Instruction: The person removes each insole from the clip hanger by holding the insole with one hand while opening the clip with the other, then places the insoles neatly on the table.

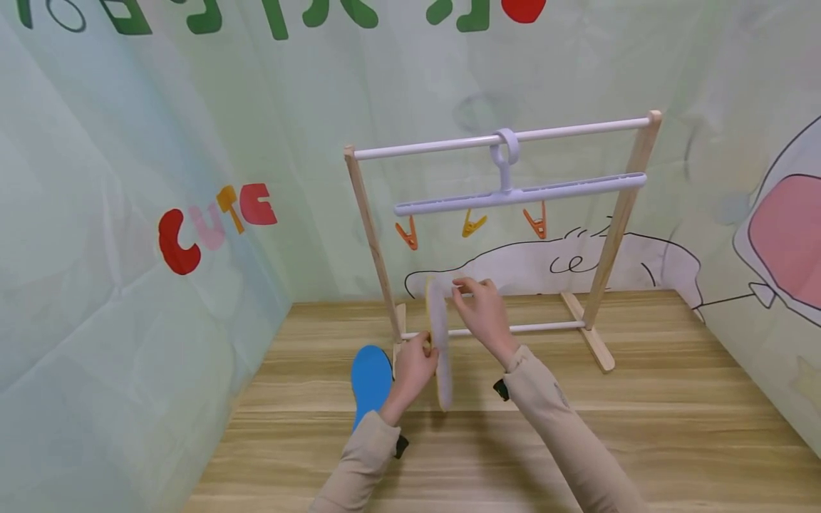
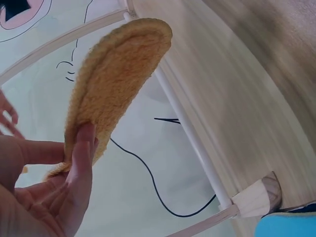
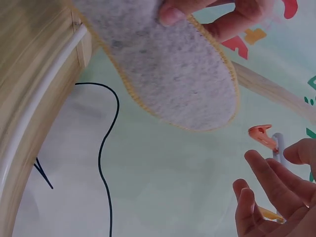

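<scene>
My left hand (image 1: 413, 367) pinches the edge of an insole (image 1: 439, 342), which stands upright above the table. One face of the insole is fuzzy and tan, as the left wrist view shows (image 2: 111, 74); its other face is speckled grey with yellow edge stitching (image 3: 182, 84). My right hand (image 1: 482, 313) is beside the insole's upper end, apart from it, fingers loosely bent and holding nothing. Above both hands a lavender hanger (image 1: 513, 194) carries an orange clip (image 1: 408, 233), a yellow clip (image 1: 473, 225) and another orange clip (image 1: 536, 222).
The hanger hooks over the white top bar (image 1: 423, 148) of a wooden rack, whose lower bar (image 1: 545, 327) runs behind the hands. A blue insole (image 1: 370, 381) lies left of the left hand on the wood-grain table (image 1: 288, 399). Printed cloth (image 1: 308, 214) surrounds the table.
</scene>
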A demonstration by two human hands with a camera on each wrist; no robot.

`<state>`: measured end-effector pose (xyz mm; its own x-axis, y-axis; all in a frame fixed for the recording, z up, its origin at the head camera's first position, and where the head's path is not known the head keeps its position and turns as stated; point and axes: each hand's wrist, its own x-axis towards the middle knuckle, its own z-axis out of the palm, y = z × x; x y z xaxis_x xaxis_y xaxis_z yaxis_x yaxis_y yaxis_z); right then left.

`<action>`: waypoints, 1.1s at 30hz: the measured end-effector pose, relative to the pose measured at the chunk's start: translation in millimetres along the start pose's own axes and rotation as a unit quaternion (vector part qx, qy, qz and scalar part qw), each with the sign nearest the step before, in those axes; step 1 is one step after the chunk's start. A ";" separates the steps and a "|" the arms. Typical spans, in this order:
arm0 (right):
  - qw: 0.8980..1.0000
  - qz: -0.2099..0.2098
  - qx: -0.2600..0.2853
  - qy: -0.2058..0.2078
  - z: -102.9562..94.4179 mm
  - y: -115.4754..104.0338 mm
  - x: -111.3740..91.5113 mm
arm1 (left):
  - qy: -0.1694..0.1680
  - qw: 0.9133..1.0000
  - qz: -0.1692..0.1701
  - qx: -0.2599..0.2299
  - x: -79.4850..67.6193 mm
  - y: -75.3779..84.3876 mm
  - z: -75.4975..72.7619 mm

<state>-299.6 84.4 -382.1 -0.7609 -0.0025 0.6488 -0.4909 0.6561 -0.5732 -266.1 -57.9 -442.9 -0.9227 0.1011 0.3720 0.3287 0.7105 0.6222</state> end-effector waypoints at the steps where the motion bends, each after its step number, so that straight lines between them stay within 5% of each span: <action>1: 1.000 -0.002 0.000 0.001 -1.1 1.0 -1.9 | 0.005 1.000 0.004 0.001 -0.4 0.4 -1.2; 13: 0.999 0.002 -0.013 0.032 -12.6 10.1 -24.8 | 0.045 0.998 0.040 -0.004 -7.8 1.2 -18.6; 33: 0.999 0.047 0.008 -0.008 -24.9 35.0 -77.1 | 0.020 1.000 -0.005 0.000 -14.8 -5.3 -47.9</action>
<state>-247.6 126.3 -439.7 -0.8106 0.0467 0.5837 -0.4231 0.6425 -0.6389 -244.5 -96.6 -418.7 -0.9172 0.0666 0.3929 0.3199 0.7111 0.6261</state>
